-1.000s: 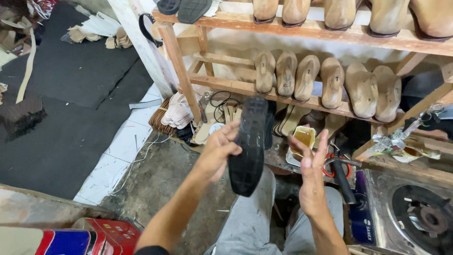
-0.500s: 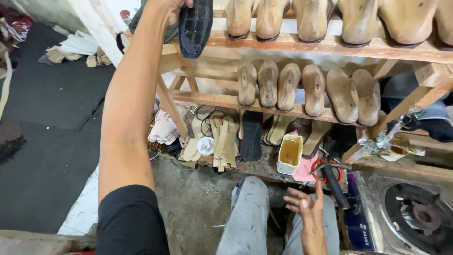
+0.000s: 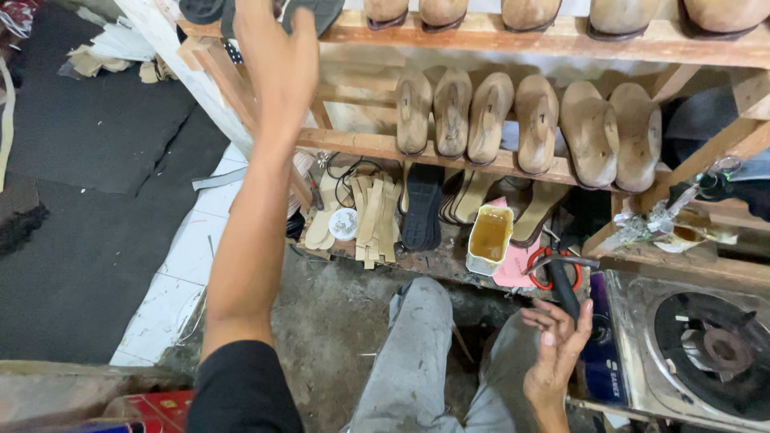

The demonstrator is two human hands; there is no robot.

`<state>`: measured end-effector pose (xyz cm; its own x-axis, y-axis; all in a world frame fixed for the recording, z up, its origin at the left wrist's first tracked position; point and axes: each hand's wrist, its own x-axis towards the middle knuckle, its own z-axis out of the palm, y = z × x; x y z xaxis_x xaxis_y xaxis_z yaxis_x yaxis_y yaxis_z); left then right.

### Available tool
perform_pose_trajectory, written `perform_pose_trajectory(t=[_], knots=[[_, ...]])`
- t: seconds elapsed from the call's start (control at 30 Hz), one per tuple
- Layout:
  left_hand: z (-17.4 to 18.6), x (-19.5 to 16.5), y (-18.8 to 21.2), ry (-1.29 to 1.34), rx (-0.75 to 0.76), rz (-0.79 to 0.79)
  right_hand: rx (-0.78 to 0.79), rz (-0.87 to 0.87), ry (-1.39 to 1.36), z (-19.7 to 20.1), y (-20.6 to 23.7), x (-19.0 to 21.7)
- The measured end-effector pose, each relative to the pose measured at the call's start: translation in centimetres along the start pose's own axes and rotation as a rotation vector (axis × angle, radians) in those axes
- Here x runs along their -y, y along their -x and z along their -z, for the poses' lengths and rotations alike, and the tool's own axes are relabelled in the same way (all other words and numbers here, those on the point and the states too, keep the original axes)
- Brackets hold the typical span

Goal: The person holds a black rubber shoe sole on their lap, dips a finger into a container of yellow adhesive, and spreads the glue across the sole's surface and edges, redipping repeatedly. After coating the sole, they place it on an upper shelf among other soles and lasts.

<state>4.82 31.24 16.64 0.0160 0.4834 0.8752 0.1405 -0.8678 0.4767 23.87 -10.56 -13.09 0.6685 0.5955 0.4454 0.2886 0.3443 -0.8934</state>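
Left hand (image 3: 277,56) reaches up, fingers spread, resting a black sole (image 3: 309,12) on the top shelf (image 3: 513,36); right hand (image 3: 557,353) lies open, empty. Seat it flat, clear of the edge.

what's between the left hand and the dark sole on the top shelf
Nothing visible. The left hand is raised to the top shelf, fingertips right at the dark sole lying on its left end. Whether they touch is unclear. The right hand hangs low and empty.
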Motion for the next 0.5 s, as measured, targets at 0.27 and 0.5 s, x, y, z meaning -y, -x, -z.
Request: perform_pose_trajectory(t=[0.27,0.5], knots=[[-1.6,1.6,30.0,-0.162,0.404,0.605,0.130,0.389,0.281,0.8,1.2,-6.3],[-7.1,1.2,35.2,-0.340,0.496,0.494,0.205,0.404,0.389,0.7,1.6,-6.3]])
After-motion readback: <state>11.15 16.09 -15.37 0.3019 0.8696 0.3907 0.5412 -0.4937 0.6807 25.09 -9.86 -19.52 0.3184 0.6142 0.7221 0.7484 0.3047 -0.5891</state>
